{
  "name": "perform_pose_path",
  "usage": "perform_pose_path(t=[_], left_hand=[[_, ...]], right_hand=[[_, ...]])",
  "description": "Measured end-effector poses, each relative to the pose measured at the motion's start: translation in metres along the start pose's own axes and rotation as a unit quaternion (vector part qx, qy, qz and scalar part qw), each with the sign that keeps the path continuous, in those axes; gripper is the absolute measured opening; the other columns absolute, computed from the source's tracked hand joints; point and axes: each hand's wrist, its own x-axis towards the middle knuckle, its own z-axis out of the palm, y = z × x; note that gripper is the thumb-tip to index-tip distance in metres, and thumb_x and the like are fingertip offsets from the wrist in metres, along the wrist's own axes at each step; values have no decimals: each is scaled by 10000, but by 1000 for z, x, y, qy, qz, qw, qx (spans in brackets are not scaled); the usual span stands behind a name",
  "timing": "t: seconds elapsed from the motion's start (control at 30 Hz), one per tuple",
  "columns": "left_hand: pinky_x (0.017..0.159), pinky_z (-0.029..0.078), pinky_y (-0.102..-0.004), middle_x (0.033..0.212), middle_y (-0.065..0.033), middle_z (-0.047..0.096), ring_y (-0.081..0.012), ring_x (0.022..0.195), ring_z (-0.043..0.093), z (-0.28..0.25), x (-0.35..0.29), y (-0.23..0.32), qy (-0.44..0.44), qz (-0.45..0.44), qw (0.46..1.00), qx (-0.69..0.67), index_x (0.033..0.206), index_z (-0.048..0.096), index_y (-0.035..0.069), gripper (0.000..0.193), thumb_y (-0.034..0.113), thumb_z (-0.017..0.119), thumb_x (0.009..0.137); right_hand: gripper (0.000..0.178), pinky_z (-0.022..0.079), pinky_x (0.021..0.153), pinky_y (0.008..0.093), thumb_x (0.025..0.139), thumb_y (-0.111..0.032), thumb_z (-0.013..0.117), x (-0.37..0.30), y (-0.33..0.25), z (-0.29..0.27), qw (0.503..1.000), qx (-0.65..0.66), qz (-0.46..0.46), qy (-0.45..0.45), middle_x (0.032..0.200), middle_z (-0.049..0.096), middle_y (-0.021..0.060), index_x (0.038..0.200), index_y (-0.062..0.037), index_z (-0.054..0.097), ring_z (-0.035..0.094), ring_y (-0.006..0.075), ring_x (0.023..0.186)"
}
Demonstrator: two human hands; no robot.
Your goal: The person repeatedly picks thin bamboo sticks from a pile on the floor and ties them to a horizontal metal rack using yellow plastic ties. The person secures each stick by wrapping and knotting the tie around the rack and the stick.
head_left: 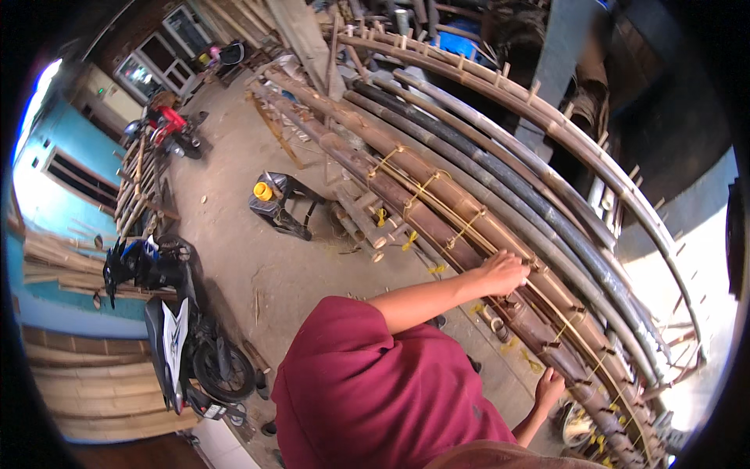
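Observation:
Two long brown bamboo poles (445, 227) run side by side from the far left to the near right, bound across with yellow cord (423, 191). Between them lie thin pale bamboo strips (555, 314). My left hand (504, 273) is over the poles with its fingers curled down, closed on a strip at the gap. Nearer, at the outer side of the near pole, my right hand (550, 386) has bent fingers; whatever is in them is hidden. Short dark slots or pegs (576, 319) show along the poles.
More long poles (500, 160) lie beyond, with a curved pegged bamboo rail (547, 117) behind. A black stool (285, 205) bearing a yellow-topped container (263, 191) stands left of the poles. Motorbikes are parked at left, one white-and-black (176, 336), one red (170, 123).

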Motion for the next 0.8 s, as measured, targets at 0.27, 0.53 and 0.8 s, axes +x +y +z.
perform_pose_path(t=[0.27, 0.53, 0.8], left_hand=[[778, 486, -487, 848, -219, 630, -407, 855, 611, 54, 69, 68, 56, 163, 982, -77, 846, 649, -6, 150, 127, 581, 832], [784, 499, -486, 945, -233, 676, -425, 919, 645, 100, 97, 106, -60, 50, 993, -90, 1044, 631, 46, 225, 213, 604, 897], [887, 452, -421, 981, -218, 657, -361, 921, 614, 144, 107, 66, -55, 136, 967, -206, 1046, 642, -4, 321, 286, 526, 973]], right_hand=[[308, 497, 874, 386, 923, -220, 593, -24, -58, -6, 974, 216, 50, -50, 1067, 682, 208, 1139, -13, 664, 666, 307, 981], [344, 473, 908, 354, 954, -350, 549, -24, -62, 14, 276, 920, 277, 21, 1084, 617, 41, 1185, -102, 606, 582, 163, 973], [375, 479, 707, 438, 988, -316, 411, 121, -176, -31, 792, 586, -104, 132, 729, 602, 131, 836, -38, 611, 599, 244, 733]])
